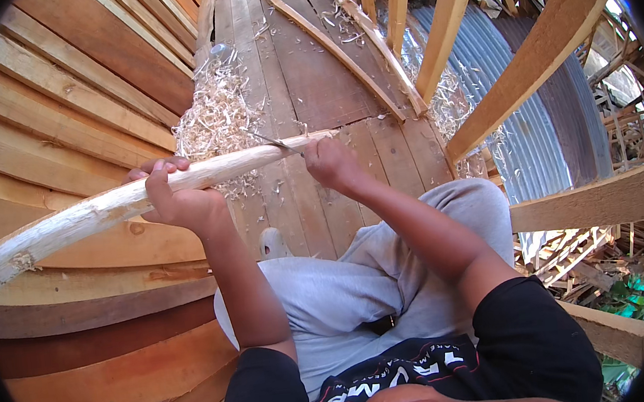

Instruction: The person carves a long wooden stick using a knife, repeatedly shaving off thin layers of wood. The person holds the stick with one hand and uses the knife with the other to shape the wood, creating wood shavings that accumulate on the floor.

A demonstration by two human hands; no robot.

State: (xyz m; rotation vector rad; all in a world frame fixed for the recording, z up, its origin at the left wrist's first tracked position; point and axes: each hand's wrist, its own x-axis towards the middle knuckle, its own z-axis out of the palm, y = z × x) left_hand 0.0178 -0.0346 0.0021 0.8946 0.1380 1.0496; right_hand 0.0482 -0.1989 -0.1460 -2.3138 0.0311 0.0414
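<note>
A long, pale, peeled wooden pole (87,212) runs from the left edge to the middle of the view, thinner toward its right end. My left hand (183,203) is closed around its middle, fingers over the far side. Near the thin end my right hand (331,163) makes a fist around a knife, its handle hidden by the fingers. The narrow knife blade (268,140) slants across the top of the pole, tip pointing away and to the left. Whether the edge is biting into the wood cannot be made out.
Curly wood shavings (216,106) heap on the plank floor (300,56) beyond the pole. Two long wooden strips (334,48) lie farther off. Stacked boards (59,125) line the left; wooden railing posts (459,13) stand at right, with corrugated metal sheets (514,97) beyond.
</note>
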